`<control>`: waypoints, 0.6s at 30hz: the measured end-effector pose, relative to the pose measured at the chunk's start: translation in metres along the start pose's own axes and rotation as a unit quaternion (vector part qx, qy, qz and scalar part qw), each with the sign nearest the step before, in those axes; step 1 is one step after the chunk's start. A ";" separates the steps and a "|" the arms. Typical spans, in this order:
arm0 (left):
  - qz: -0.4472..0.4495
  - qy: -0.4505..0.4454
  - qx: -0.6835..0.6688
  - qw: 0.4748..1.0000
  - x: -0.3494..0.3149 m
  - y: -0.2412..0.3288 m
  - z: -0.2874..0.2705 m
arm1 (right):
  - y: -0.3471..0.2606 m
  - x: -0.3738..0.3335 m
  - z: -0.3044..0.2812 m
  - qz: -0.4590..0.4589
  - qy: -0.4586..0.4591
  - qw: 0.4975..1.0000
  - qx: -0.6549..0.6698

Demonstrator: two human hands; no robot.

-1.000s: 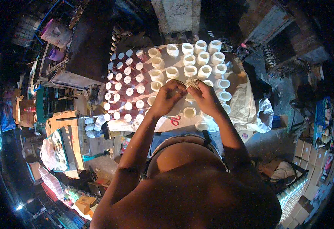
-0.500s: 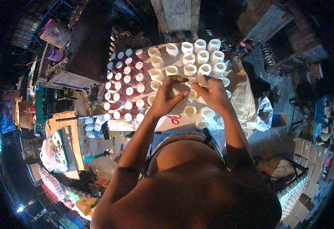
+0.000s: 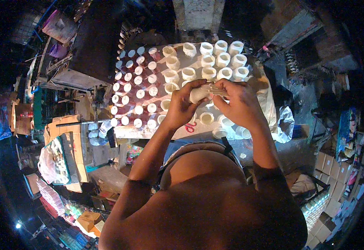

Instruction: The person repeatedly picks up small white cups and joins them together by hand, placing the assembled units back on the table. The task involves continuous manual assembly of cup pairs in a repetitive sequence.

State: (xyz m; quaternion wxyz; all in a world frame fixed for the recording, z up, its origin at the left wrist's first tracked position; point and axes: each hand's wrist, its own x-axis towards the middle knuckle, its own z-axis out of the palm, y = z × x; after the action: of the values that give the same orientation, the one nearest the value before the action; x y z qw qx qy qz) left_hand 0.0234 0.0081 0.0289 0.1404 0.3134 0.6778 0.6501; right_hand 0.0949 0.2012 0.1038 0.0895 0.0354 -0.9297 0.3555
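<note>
Over the middle of the table my two hands are close together. My left hand is closed round a pale rounded cup, which lies tilted with its end toward my right hand. Thumb and fingers of my right hand pinch a bundle of thin pale strips against the cup's end; their exact kind is unclear. Several white open-topped cups stand in rows around and beyond my hands, some partly hidden by them.
Rows of dark red jars with white round tops fill the left of the paper-covered table. A white plastic bag is off its right edge. Cardboard and a tray of pale items lie lower left. Boxes are stacked right.
The fingers of my left hand have closed in round the cup, now tilted up into clearer view. My right hand has moved slightly inward with the strips, meeting the cup.
</note>
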 end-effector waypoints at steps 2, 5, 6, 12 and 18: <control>0.013 0.006 0.029 0.999 0.000 -0.001 -0.001 | -0.003 0.001 0.001 0.005 -0.012 1.000 -0.025; 0.017 0.011 0.030 0.999 0.000 0.000 -0.002 | -0.004 0.002 0.002 0.007 -0.021 0.999 -0.042; 0.015 0.013 0.023 1.000 0.000 0.001 -0.002 | -0.005 0.003 0.002 0.007 -0.023 0.999 -0.043; 0.027 0.015 0.077 0.997 0.000 0.004 -0.004 | -0.002 0.004 0.007 0.012 -0.032 0.998 -0.044; 0.046 0.011 0.127 0.991 -0.001 -0.002 -0.004 | -0.004 0.003 0.008 0.002 -0.018 0.999 -0.051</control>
State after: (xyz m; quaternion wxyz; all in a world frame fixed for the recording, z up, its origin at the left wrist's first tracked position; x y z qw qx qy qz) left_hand 0.0212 0.0044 0.0277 0.0621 0.3523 0.7413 0.5680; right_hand 0.0915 0.1930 0.1014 0.0736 0.0352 -0.9480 0.3075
